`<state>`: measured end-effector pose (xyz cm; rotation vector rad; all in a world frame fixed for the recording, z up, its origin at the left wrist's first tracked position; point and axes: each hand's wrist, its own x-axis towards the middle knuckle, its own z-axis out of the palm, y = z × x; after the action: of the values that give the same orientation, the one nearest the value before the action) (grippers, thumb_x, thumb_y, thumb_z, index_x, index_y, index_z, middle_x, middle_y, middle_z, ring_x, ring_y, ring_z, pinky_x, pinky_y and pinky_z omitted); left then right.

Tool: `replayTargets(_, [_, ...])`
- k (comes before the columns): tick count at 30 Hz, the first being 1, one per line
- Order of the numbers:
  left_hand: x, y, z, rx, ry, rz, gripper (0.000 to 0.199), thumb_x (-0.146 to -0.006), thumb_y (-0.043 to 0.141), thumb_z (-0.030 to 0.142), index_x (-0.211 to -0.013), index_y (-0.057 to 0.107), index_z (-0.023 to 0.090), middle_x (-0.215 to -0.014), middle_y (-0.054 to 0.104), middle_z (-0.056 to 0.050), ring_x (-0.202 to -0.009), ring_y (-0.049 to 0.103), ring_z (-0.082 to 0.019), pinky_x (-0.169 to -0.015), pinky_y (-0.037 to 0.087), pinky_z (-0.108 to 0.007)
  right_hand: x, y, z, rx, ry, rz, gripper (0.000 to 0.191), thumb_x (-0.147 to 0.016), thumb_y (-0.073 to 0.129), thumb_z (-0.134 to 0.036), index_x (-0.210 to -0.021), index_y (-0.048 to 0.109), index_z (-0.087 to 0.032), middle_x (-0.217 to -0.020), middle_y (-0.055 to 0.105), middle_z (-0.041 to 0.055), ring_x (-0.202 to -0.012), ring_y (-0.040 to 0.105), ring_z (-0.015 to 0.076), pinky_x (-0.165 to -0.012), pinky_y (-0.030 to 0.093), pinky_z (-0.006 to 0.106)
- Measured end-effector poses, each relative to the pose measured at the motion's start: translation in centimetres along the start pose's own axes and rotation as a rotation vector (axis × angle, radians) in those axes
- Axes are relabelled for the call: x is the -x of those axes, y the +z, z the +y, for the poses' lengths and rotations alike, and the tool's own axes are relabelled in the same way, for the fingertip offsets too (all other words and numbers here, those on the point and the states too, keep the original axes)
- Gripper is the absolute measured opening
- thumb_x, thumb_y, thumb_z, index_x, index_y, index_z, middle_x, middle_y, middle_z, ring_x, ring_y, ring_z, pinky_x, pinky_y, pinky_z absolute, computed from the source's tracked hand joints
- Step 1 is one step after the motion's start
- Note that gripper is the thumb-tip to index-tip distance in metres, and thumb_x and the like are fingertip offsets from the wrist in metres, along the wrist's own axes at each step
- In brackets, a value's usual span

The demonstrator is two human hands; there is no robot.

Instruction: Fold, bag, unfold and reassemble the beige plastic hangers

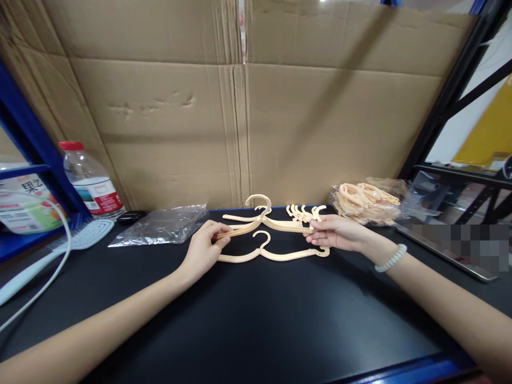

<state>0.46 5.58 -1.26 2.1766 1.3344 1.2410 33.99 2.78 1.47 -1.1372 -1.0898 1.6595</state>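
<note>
A cream clothes hanger (276, 224) is held up by both its arms, its hook on top. My left hand (204, 245) pinches the left arm end between thumb and fingers. At the other end, my right hand (334, 232) is closed on the right arm, a pale beaded bracelet on its wrist. Below on the black table lies a second hanger (288, 257), its left tip hidden by my left hand. Another hanger (240, 217) lies behind the held one, partly covered. Several small cream hook pieces (302, 212) sit just behind my right hand.
Cardboard (168, 106) walls the back. To the right are a plastic bag of cream parts (366, 202) and a flat metallic-edged device (448, 250). On the left are a clear bag (160, 225), a bottle (94, 184), a hairbrush (86, 234) and a white cable (68, 234).
</note>
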Motion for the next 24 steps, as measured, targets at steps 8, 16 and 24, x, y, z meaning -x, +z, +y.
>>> replayTargets(8, [0.1,0.0,0.3,-0.002,0.008,0.006,0.015,-0.072,0.055,0.025,-0.081,0.066,0.021,-0.085,0.058,-0.003,-0.078,0.057,-0.02,-0.074,0.045,-0.037,0.0,0.5,0.2,0.032,-0.017,0.095,0.014,-0.084,0.06,-0.007,-0.072,0.055,-0.013,-0.077,0.072,0.0112,-0.067,0.07,0.0135,-0.066,0.06,0.02])
replayTargets(16, [0.1,-0.1,0.3,-0.038,0.033,0.023,0.014,-0.073,0.055,0.023,-0.082,0.067,0.021,-0.085,0.059,-0.002,-0.076,0.058,-0.019,-0.073,0.046,-0.035,-0.5,0.9,1.1,0.068,-0.108,0.17,0.018,-0.08,0.062,-0.004,-0.068,0.053,-0.014,-0.073,0.067,0.0064,-0.064,0.068,0.012,-0.066,0.059,0.021])
replayTargets(24, [0.2,-0.2,0.5,-0.056,0.044,0.037,0.015,-0.074,0.055,0.022,-0.082,0.067,0.021,-0.085,0.059,-0.003,-0.076,0.057,-0.019,-0.072,0.045,-0.035,-0.5,1.1,1.4,0.079,-0.182,0.183,0.022,-0.074,0.064,0.0,-0.064,0.051,-0.015,-0.065,0.065,0.0041,-0.057,0.064,0.0097,-0.057,0.056,0.017])
